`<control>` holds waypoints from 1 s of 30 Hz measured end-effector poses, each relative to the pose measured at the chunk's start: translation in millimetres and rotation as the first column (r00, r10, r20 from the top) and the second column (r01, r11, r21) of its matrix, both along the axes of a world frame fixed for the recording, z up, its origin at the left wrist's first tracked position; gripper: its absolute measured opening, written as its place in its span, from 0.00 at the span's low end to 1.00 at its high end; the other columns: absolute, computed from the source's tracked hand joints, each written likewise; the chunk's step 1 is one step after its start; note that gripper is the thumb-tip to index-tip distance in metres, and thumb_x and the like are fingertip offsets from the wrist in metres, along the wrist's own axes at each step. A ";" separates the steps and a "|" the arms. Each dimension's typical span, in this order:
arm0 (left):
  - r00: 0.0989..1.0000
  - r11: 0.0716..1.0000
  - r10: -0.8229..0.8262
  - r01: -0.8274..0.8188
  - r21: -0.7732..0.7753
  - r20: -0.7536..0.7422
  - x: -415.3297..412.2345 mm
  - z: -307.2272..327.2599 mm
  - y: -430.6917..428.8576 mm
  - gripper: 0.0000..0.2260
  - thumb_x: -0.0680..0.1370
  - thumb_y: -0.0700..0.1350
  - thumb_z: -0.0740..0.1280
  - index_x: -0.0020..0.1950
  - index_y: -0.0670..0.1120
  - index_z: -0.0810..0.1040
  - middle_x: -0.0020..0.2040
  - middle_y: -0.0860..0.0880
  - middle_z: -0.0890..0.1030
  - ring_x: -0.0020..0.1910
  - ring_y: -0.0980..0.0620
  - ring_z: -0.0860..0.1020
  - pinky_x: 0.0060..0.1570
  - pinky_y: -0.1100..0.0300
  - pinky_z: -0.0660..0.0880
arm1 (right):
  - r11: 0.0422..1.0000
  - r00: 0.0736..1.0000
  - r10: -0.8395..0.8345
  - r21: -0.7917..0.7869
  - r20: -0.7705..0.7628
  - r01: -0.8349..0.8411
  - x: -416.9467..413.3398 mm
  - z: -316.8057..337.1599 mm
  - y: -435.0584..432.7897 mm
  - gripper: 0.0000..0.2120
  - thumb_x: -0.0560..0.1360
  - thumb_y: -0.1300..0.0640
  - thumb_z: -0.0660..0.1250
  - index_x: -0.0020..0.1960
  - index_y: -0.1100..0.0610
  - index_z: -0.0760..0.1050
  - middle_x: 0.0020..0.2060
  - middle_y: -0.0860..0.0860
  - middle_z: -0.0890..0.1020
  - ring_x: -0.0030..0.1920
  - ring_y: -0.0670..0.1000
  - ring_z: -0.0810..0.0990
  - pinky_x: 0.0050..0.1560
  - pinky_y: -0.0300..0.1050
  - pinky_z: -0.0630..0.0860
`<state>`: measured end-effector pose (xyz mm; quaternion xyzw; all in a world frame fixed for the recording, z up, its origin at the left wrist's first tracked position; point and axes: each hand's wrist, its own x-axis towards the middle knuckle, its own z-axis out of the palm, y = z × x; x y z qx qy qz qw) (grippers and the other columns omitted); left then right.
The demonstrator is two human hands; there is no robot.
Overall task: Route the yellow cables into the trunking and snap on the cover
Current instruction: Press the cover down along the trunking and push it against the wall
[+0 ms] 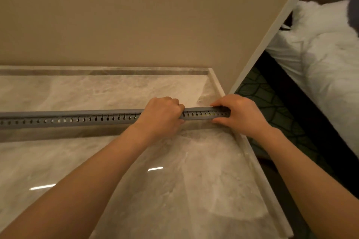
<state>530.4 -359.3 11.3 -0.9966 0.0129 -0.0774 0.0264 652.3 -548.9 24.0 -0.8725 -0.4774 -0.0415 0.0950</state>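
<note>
At centre right of the frame, the left hand (162,115) is closed around the grey trunking (77,118), fingers curled over its top. Just to its right, the right hand (238,115) pinches the trunking's end between thumb and fingers. The slotted trunking lies across the marble countertop (136,170), running to the left edge. Yellow cable (210,114) glints through the slots. A beige wall (136,15) stands behind; white bedding (320,48) lies at upper right.

Marble top (116,161) bare; wall (136,15) blocks behind trunking (77,118).
</note>
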 end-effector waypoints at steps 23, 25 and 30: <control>0.995 0.993 0.092 -0.089 -0.082 0.028 -7.8 -6.7 -5.1 0.17 0.77 0.54 0.63 0.62 0.46 0.75 0.53 0.47 0.79 0.53 0.45 0.76 0.46 0.53 0.72 | 0.894 0.947 0.312 -0.360 0.073 -0.267 34.8 21.8 -3.7 0.13 0.73 0.44 0.67 0.51 0.51 0.75 0.46 0.48 0.80 0.44 0.50 0.77 0.41 0.42 0.71; 0.993 0.993 0.118 -0.118 -0.032 0.025 -6.7 -7.4 -9.8 0.17 0.78 0.56 0.61 0.59 0.45 0.76 0.51 0.46 0.79 0.52 0.45 0.76 0.44 0.54 0.70 | 0.891 0.940 0.337 -0.341 0.058 -0.299 39.9 20.2 -4.6 0.12 0.72 0.44 0.67 0.51 0.50 0.74 0.46 0.47 0.80 0.44 0.49 0.77 0.43 0.41 0.72; 0.972 0.982 0.172 -0.182 0.052 0.161 0.9 -13.4 -31.3 0.23 0.76 0.61 0.59 0.44 0.42 0.78 0.40 0.46 0.79 0.40 0.45 0.78 0.31 0.57 0.65 | 0.886 0.925 0.379 -0.305 0.043 -0.349 48.7 17.9 -5.0 0.14 0.72 0.42 0.66 0.52 0.50 0.76 0.47 0.47 0.81 0.45 0.49 0.78 0.44 0.44 0.75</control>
